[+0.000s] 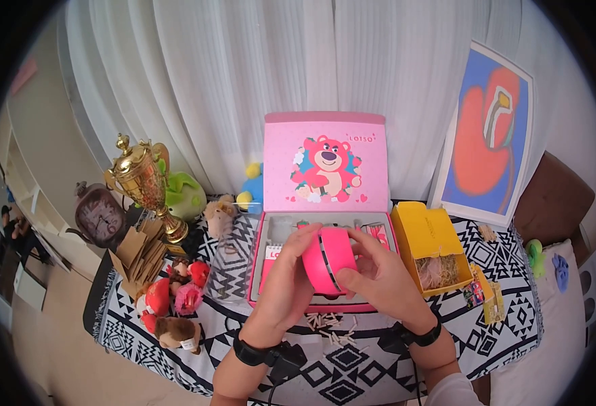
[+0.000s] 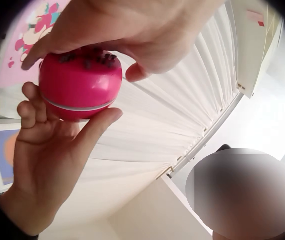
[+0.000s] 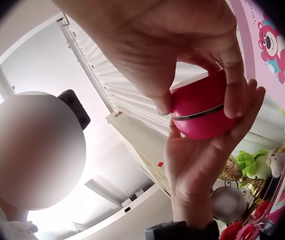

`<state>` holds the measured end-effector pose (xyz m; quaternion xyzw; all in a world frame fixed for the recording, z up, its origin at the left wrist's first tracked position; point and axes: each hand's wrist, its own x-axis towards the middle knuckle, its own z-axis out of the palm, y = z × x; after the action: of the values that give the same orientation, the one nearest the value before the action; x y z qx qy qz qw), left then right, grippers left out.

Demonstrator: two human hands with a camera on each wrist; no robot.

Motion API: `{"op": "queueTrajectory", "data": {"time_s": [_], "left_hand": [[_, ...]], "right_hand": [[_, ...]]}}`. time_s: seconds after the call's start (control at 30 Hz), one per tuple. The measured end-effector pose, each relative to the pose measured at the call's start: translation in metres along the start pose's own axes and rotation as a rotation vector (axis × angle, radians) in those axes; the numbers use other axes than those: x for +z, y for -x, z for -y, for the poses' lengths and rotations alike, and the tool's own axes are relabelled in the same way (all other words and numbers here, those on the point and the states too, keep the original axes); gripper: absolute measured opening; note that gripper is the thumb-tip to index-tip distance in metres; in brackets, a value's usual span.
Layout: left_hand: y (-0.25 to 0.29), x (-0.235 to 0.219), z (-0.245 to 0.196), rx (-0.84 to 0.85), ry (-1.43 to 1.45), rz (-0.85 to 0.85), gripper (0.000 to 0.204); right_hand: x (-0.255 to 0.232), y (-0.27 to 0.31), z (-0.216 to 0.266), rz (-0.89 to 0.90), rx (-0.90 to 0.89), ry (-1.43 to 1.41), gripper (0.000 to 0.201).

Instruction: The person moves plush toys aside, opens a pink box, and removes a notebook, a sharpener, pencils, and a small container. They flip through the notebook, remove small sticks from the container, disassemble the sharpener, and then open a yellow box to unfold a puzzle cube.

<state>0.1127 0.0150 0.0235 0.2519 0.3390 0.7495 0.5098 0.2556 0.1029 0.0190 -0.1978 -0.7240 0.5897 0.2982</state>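
Note:
A round, bright pink object (image 1: 329, 260) with a thin silver and black band around its middle is held between both hands above an open pink box (image 1: 325, 162). My left hand (image 1: 285, 284) grips its left side, and my right hand (image 1: 387, 279) grips its right side, thumb on the near face. Dark bumps stand on one end of the pink object (image 2: 80, 87) in the left wrist view. The right wrist view shows fingers of both hands curled around the pink object (image 3: 202, 107). The box's contents are partly hidden behind the hands.
Small pale sticks (image 1: 335, 329) lie on the patterned cloth in front of the box. A yellow box (image 1: 433, 237) with straw stands right. Left are a gold trophy (image 1: 142, 179), cardboard pieces (image 1: 141, 256), small plush toys (image 1: 176, 331) and a clear plastic cover (image 1: 233, 271).

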Motion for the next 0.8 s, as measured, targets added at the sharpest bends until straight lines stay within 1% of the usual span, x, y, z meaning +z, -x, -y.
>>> {"op": "queueTrajectory", "data": {"time_s": [0.03, 0.07, 0.1, 0.13, 0.2, 0.23, 0.3, 0.37, 0.43, 0.47, 0.5, 0.57, 0.67, 0.73, 0.77, 0.8], "left_hand": [[0.001, 0.001, -0.004, -0.029, -0.005, 0.032, 0.047], [0.001, 0.0, -0.007, -0.027, -0.005, 0.035, 0.047], [0.001, -0.001, -0.01, -0.072, 0.002, 0.062, 0.045], [0.001, -0.001, -0.012, -0.117, 0.009, 0.088, 0.044], [-0.001, -0.004, -0.012, -0.115, 0.01, 0.11, 0.045], [-0.002, -0.005, -0.012, -0.115, 0.011, 0.133, 0.045], [-0.004, -0.006, -0.012, -0.135, 0.042, 0.141, 0.046], [-0.005, -0.008, -0.012, -0.152, 0.073, 0.144, 0.046], [-0.006, -0.012, -0.012, -0.125, 0.07, 0.218, 0.043], [-0.006, -0.014, -0.012, -0.125, 0.07, 0.218, 0.043], [-0.006, -0.016, -0.013, -0.116, 0.046, 0.252, 0.044], [-0.007, -0.018, -0.01, -0.108, 0.022, 0.286, 0.044], [-0.011, -0.02, -0.002, -0.086, -0.014, 0.242, 0.043], [-0.011, -0.023, 0.003, 0.04, -0.174, 0.14, 0.05], [-0.009, -0.02, 0.002, 0.042, -0.174, 0.14, 0.05], [-0.006, -0.016, -0.001, 0.111, -0.234, 0.136, 0.055]], "right_hand": [[0.001, 0.0, 0.001, 0.0, -0.001, 0.001, 0.084], [0.002, 0.0, 0.003, -0.046, -0.09, 0.129, 0.087], [0.003, 0.001, 0.006, -0.091, -0.179, 0.258, 0.091], [0.002, 0.001, 0.007, -0.091, -0.18, 0.259, 0.091], [0.002, 0.002, 0.01, -0.111, -0.164, 0.315, 0.098], [0.003, 0.002, 0.009, -0.113, -0.167, 0.317, 0.098], [0.006, 0.003, 0.004, -0.224, -0.343, 0.335, 0.091], [0.005, 0.002, -0.002, -0.231, -0.324, 0.322, 0.093], [0.003, 0.002, -0.001, -0.237, -0.303, 0.308, 0.096], [0.0, 0.003, 0.001, -0.221, -0.289, 0.318, 0.093], [-0.001, 0.003, 0.003, -0.204, -0.275, 0.328, 0.089], [-0.001, 0.002, 0.004, -0.209, -0.272, 0.312, 0.086], [-0.002, 0.0, 0.004, -0.212, -0.256, 0.275, 0.082], [-0.002, 0.0, 0.005, -0.206, -0.245, 0.254, 0.08], [-0.001, 0.001, 0.008, -0.2, -0.235, 0.267, 0.08], [0.0, 0.002, 0.01, -0.194, -0.225, 0.28, 0.08]]}}
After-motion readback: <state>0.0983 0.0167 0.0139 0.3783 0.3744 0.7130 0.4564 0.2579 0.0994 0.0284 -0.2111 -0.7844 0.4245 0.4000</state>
